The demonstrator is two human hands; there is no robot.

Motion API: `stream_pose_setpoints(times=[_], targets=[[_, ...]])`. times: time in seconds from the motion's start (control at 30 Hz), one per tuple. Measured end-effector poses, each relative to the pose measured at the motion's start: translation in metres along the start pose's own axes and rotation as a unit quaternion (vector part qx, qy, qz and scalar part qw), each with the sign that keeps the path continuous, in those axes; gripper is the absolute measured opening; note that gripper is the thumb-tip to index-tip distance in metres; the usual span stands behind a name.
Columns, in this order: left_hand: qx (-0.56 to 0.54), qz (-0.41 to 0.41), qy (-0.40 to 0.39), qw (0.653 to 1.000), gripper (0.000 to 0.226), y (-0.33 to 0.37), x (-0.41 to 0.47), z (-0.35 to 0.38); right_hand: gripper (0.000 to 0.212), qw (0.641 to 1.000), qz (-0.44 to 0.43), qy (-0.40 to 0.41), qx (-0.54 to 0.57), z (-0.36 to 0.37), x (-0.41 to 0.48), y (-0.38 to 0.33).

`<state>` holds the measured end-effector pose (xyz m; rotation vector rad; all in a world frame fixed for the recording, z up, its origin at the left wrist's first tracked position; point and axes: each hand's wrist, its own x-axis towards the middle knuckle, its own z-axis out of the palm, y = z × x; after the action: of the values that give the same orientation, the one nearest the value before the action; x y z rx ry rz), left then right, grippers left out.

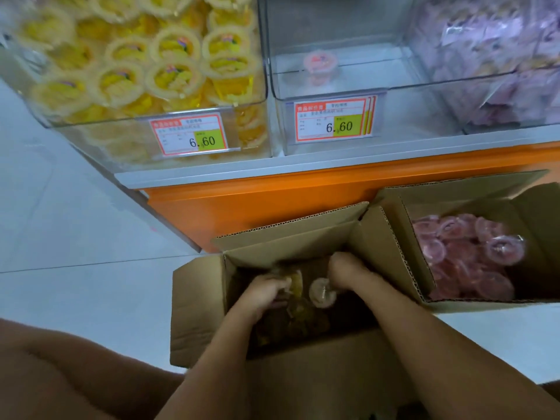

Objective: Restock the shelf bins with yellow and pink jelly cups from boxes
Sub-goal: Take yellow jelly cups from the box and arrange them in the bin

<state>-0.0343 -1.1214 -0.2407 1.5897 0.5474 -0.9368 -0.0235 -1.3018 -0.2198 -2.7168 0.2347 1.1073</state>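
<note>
Both my hands are down inside an open cardboard box [197,313] on the floor that holds yellow jelly cups [306,316] in shadow. My left hand [266,292] grips a yellow cup [295,284]. My right hand [345,269] curls over the cups at the box's far side, next to a pale cup lid [321,294]; what it holds is hidden. To the right, a second open box [391,231] holds several pink jelly cups [466,256]. On the shelf above, the left clear bin [260,95] is heaped with yellow cups [169,71]. The middle bin [378,95] holds one pink cup [320,66].
A third bin [515,116] at the right holds purple-white packets. Price tags reading 6.60 hang on the two bins' fronts. An orange shelf base [272,201] stands just behind the boxes. Pale floor tiles [75,237] lie to the left; my knee [60,374] fills the bottom left.
</note>
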Motion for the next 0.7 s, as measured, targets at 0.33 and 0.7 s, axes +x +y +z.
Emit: stream_pose_setpoints(times=[0.33,0.7], targets=[[-0.244,0.138,-0.241,0.929,0.038,0.072,-0.144,-0.042,0.008,0.949,-0.163,0.136,0.231,-0.13,-0.152,-0.017],[-0.308,0.212,-0.162,0.913,0.052,0.138,-0.221,-0.04,0.013,0.671,-0.265,0.018,0.692,-0.141,-0.2,-0.056]])
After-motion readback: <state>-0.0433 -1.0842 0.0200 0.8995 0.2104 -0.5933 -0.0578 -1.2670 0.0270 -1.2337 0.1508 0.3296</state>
